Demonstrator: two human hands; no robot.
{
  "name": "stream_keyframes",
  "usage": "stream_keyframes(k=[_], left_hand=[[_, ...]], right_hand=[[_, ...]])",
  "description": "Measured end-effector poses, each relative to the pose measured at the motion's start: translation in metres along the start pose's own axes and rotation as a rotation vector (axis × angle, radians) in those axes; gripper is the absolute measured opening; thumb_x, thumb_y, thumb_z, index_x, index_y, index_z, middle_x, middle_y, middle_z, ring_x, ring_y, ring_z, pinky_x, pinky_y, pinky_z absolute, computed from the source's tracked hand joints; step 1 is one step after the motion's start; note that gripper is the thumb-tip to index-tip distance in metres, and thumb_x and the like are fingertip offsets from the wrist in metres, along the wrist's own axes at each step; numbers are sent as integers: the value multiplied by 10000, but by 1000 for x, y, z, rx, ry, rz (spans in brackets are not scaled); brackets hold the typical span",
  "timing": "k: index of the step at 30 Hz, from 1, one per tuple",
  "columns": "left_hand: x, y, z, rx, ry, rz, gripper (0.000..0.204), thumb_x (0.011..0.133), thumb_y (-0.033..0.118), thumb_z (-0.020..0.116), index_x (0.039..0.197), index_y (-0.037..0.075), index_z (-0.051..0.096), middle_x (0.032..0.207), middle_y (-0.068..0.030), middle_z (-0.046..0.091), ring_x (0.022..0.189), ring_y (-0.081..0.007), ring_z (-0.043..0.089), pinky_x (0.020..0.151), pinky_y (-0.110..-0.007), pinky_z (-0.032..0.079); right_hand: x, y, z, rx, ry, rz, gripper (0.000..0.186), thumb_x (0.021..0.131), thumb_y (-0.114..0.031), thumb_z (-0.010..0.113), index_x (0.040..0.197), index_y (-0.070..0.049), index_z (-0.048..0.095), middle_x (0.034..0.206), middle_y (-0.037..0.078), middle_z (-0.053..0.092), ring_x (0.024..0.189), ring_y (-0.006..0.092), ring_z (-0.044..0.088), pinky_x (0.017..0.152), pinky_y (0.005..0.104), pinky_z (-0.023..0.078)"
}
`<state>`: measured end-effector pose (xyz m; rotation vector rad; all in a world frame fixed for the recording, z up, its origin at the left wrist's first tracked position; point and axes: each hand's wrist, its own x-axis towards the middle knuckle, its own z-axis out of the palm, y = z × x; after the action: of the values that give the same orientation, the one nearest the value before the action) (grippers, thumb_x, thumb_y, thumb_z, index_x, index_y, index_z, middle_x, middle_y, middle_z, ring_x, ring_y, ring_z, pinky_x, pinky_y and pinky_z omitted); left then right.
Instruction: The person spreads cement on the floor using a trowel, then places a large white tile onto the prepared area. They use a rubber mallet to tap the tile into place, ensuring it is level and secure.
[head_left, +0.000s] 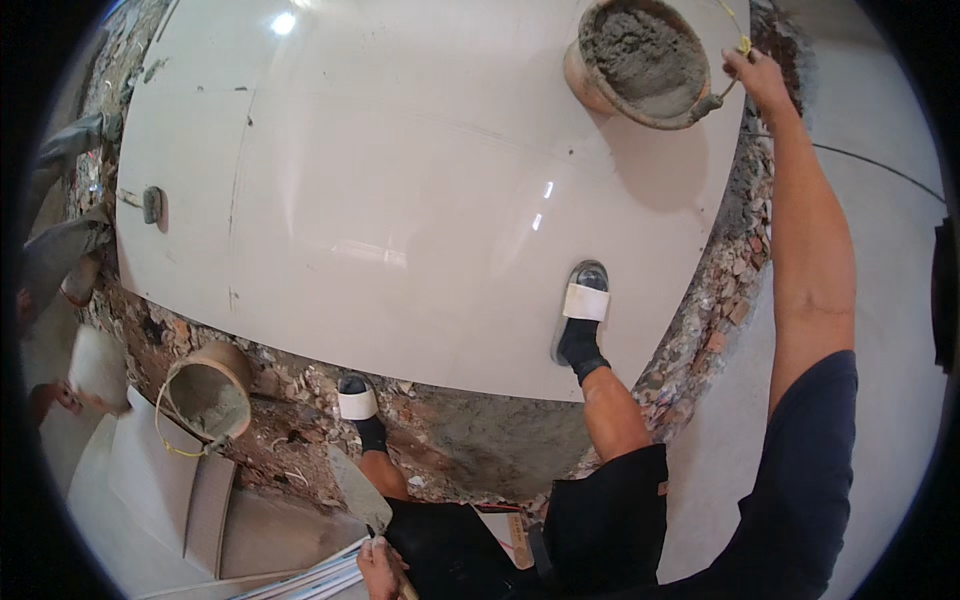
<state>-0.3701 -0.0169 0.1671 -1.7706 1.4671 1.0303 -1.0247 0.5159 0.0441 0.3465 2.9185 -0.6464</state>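
Observation:
My right hand (758, 78), its arm stretched far forward, grips the cord-tied handle (744, 46) of a bucket (583, 82). Grey wet mortar (640, 58) fills that bucket, which is over the far right of the glossy tiles; I cannot tell whether its base touches them. Low in the picture, my left hand (378, 572) is closed around the handle of a trowel (360, 492). The mortar-smeared blade points forward, beside my left leg. My right foot (587, 290) stands on a large pale tile (420, 220), my left foot (356, 400) on the rubble just short of its edge.
A second bucket (235, 365) with mortar inside tilts on the rubble (290, 440) at left. A mallet (152, 204) lies on the tiles. Another person's legs (60, 250) and hand (62, 397) show at far left, by a whitish container (98, 368). Leaning boards (165, 455) stand at lower left.

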Motion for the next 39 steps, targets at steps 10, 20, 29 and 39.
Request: stream_keyframes(k=[10,20,29,39], left_hand=[[-7,-35,-12,254,-3,157,308,879,325,566,849,19,553,698,-200,607,632,-350,621,580,-421,474],[0,-80,-21,-255,-129,26,347,886,339,515,843,-3,553,681,-172,614,536,-286,617,540,-399,491],[-16,-170,-87,-1352,220,-195,193,910,297,484,846,115,481,580,-18,456,424,-139,461,379,-280,417],[2,-256,-186,-1185,476,-439,229,907,279,454,787,85,459,588,-59,468,447,-181,484,404,-315,435]], right_hand=[[-77,-68,63,-201,-143,-51,695,870,-562,482,1231,28,555,1174,277,576,1157,364,525,973,397,383],[-348,-229,66,385,-315,131,350,881,-357,570,777,-24,593,602,6,459,507,138,420,482,309,368],[-658,-391,146,518,-1030,216,428,905,-414,535,874,3,624,671,72,554,602,178,523,584,317,438],[-871,-507,385,249,-1482,-70,506,872,-446,515,886,55,581,865,279,614,833,430,589,757,460,443]])
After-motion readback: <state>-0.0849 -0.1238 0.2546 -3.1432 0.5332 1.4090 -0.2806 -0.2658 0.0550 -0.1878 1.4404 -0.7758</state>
